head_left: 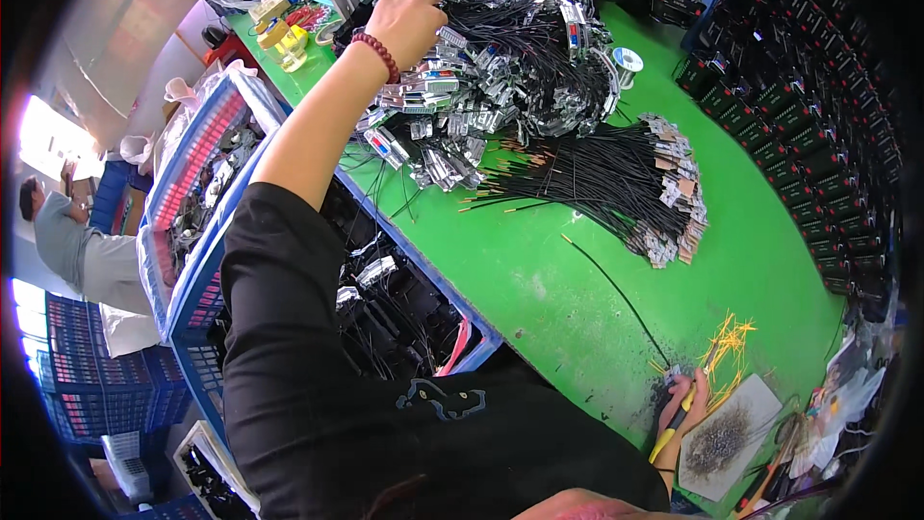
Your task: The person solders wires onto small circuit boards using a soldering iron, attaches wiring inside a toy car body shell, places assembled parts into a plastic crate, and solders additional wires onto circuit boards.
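Note:
My left hand (408,23), a dark red bead bracelet at its wrist, is on the far edge of a heap of silver metal parts with black cables (500,87). Its fingers are bent over the parts, and what they grip is hidden. At the lower right, my right hand (681,409) is closed around a hand tool with yellow and black handles (684,406); its working end is hard to make out. Beside that hand, a single black cable (619,291) with a copper-coloured tip lies on the green tabletop (549,299). Thin yellow strips (729,347) lie scattered just beyond it.
A fanned bundle of black cables (597,178) lies mid-table. Black units (789,125) are stacked along the right. A solder spool (628,60) stands behind the heap. Blue crates (207,202) are at the left. A grey speckled board (731,438) lies near my right hand. Another person (82,241) is far left.

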Motion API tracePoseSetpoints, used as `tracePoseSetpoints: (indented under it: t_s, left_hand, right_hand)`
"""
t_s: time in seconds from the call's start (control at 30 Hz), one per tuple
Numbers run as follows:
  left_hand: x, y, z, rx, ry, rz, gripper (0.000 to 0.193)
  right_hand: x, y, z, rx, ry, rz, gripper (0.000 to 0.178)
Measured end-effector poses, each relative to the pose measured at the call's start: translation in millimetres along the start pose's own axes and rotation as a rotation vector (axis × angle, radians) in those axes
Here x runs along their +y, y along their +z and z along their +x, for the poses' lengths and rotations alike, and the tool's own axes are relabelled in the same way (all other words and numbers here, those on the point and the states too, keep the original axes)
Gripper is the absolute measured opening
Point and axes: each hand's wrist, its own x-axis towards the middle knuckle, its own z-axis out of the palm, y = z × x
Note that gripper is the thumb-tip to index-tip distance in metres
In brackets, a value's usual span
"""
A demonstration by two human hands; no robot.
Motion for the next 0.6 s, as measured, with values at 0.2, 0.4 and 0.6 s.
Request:
tracePoseSetpoints:
  t_s: [0.2,0.4,0.6]
  left_hand:
    - [10,-7,16,0.182,0.249,0.003,0.003]
    - [20,5,14,-0.118,0.169,0.023,0.014]
    - [14,-20,18,-0.162,0.024,0.081,0.015]
  right_hand:
    - [8,2,0,0.026,-0.071,0.043,0.034]
    - [5,2,0,0.058,-0.156,0.023,0.031]
    - [-5,1,6,0.078,-0.227,0.012,0.027]
